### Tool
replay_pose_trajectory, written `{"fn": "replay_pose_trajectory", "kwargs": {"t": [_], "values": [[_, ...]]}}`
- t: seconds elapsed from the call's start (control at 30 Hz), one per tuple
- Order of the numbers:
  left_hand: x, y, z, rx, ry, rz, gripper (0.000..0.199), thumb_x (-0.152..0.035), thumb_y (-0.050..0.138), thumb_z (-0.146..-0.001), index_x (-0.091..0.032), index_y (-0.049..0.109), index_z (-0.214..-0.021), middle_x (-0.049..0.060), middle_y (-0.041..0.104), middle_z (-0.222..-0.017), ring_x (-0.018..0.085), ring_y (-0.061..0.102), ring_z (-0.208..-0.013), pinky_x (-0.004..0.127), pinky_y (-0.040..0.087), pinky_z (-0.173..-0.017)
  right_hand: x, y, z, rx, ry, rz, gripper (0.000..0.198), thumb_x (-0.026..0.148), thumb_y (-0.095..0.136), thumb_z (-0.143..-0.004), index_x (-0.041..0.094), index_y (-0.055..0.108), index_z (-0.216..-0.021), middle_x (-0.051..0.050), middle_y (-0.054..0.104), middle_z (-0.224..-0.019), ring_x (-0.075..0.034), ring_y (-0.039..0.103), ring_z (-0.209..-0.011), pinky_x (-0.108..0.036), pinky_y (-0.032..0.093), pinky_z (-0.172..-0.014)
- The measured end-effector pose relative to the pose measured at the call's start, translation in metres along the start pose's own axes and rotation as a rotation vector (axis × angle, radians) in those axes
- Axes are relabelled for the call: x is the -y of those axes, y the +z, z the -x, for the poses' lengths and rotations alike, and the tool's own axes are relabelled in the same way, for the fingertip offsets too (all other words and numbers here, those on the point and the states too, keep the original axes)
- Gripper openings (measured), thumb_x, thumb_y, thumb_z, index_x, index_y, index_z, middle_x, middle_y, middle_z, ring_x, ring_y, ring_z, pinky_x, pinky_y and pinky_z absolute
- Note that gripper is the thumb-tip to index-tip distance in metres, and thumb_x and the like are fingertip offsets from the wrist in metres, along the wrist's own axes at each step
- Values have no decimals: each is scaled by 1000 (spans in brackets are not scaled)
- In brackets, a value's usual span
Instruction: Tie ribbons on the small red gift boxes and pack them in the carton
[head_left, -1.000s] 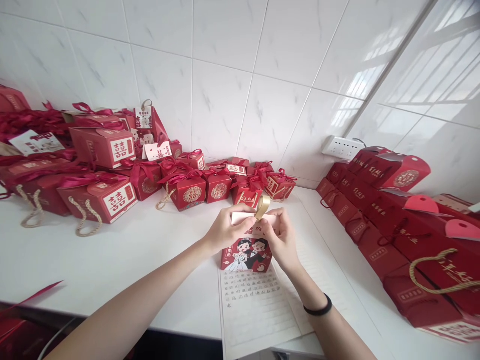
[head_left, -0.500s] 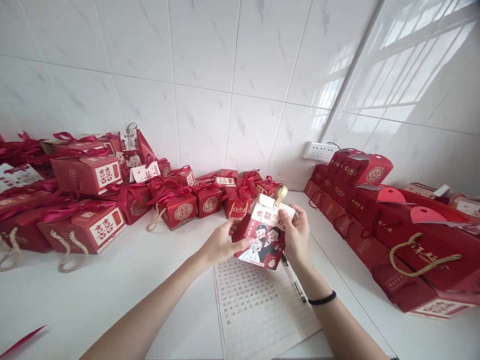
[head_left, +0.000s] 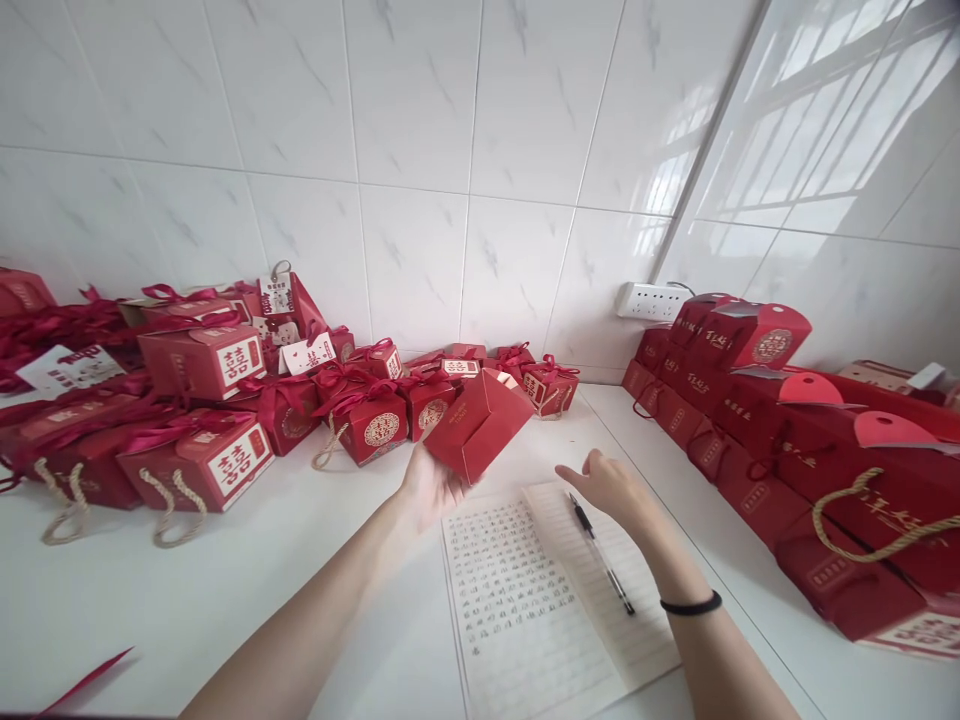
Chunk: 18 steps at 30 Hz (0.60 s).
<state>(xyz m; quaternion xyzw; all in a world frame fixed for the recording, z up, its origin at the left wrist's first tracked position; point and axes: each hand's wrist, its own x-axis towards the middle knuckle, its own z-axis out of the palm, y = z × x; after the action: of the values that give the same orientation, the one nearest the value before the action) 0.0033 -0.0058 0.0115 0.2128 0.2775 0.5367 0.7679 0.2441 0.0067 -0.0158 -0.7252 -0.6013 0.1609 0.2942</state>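
A red paper gift box (head_left: 482, 425) is tilted above the table, its plain red side with small gold print turned to me. My left hand (head_left: 435, 488) holds it from below, palm up. Over the top of the notebook hovers my right hand (head_left: 609, 485), holding nothing, with a finger stretched out to the left and the others partly curled. Handwritten lines fill the left page of the open notebook (head_left: 517, 640). A black-and-clear pen (head_left: 602, 555) lies across its right page, just under my right hand.
Red boxes with ribbons (head_left: 375, 430) crowd the left and back of the table. More red boxes (head_left: 750, 430) stand in stacked rows at the right. A white power strip (head_left: 651, 300) is on the tiled wall. A red strip (head_left: 90, 682) lies front left.
My right hand has let go of the gift box and moved slightly right. My left hand has turned the box, so the printed couple no longer faces me. The pen is now fully uncovered.
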Motion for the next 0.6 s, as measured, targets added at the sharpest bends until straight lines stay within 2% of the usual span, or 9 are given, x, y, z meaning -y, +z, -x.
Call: {"fn": "replay_pose_trajectory", "kwargs": {"t": [0.17,0.27,0.33,0.4,0.47,0.53,0.6], "values": [[1,-1,-1,-1,-5,8,32,-38,46,-90,-14,54,-109,5,65,-74,13,63,-53,21,56,-49,-7,-5,7,341,74,93,42,27,76,-54,21,39,-34,-2,43,-33,-15,40,-30,-28,27,-37],[0,1,1,7,-19,9,34,-39,43,-90,-14,54,-110,8,67,-83,14,66,-60,22,57,-50,-3,-2,7,440,61,5,37,18,72,-53,20,41,-33,-1,42,-28,-14,39,-26,-27,29,-33],[-2,4,6,10,-14,20,34,-39,41,-90,-14,55,-110,9,68,-86,15,67,-65,21,57,-50,2,-1,5,408,25,-127,28,25,68,-59,19,46,-42,-3,49,-35,-15,45,-31,-27,34,-33],[-5,8,12,12,-4,19,32,-38,43,-89,-14,56,-107,8,67,-86,15,66,-65,20,55,-47,8,0,1,307,-29,-298,23,37,59,-70,19,51,-59,-3,58,-49,-16,54,-42,-26,42,-38],[-9,14,21,35,-2,-10,32,-38,47,-86,-15,58,-106,7,67,-86,15,65,-65,21,54,-45,13,3,-2,185,-80,-447,30,47,48,-77,18,52,-81,-1,59,-57,-14,57,-49,-27,47,-45],[-15,19,32,52,2,-49,33,-38,49,-84,-15,59,-106,6,67,-87,16,65,-66,23,54,-47,16,10,-6,64,-107,-617,43,54,48,-75,18,48,-100,4,55,-54,-13,52,-46,-27,46,-46],[-22,23,46,38,26,-80,34,-38,51,-82,-15,59,-105,5,67,-85,16,64,-67,23,53,-49,16,19,-8,-27,-101,-810,52,56,55,-68,19,47,-104,6,52,-50,-12,48,-42,-26,42,-43]]}}
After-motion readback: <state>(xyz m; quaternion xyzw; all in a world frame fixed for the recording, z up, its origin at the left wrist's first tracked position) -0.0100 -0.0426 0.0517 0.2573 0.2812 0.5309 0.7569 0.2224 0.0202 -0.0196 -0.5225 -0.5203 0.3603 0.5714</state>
